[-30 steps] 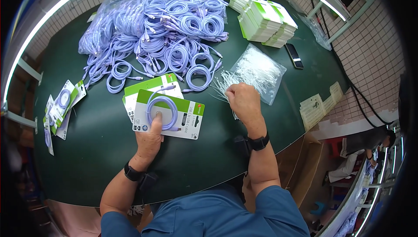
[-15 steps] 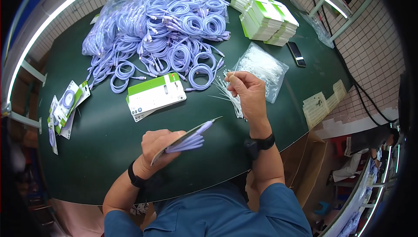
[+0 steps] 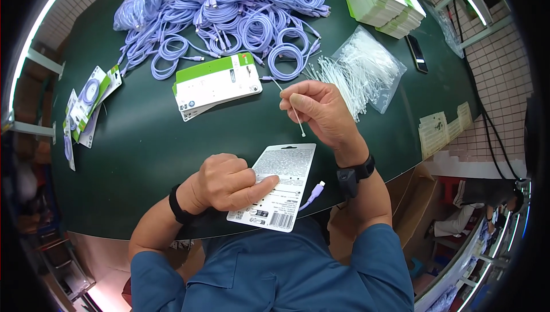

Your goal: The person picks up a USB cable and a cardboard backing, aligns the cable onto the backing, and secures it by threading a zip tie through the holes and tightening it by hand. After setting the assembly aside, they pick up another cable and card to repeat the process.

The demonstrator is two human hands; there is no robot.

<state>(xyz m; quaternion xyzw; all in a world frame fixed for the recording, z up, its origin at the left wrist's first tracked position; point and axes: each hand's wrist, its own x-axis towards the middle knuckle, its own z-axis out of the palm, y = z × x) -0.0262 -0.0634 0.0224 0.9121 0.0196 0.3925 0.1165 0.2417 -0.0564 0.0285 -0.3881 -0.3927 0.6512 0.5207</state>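
Note:
My left hand (image 3: pixel 232 183) is closed on a white packaging card (image 3: pixel 286 169), its thumb lying across the printed face. The card's hang slot points away from me. A purple cable (image 3: pixel 313 195) shows its plug beyond the card's right edge; the rest is hidden beneath. Pinched between the fingertips of my right hand (image 3: pixel 318 108) is a thin white cable tie (image 3: pixel 297 119), its small head hanging downward. Just beyond that hand lie a loose bunch of white cable ties (image 3: pixel 338 80) and a clear bag of them (image 3: pixel 372 63).
Coiled purple cables (image 3: pixel 246 20) heap up at the back. Green-and-white cards (image 3: pixel 220 85) lie mid-table, with carded cables (image 3: pixel 89 103) at the left. Stacked cards (image 3: pixel 381 0) and a phone (image 3: pixel 417 54) sit at the back right. A person (image 3: pixel 487 197) sits far right.
The card has turned from edge-on to printed face up, its cable now underneath. My right hand, above the loose ties before, has come nearer with one tie clearly showing. The whole view has shifted.

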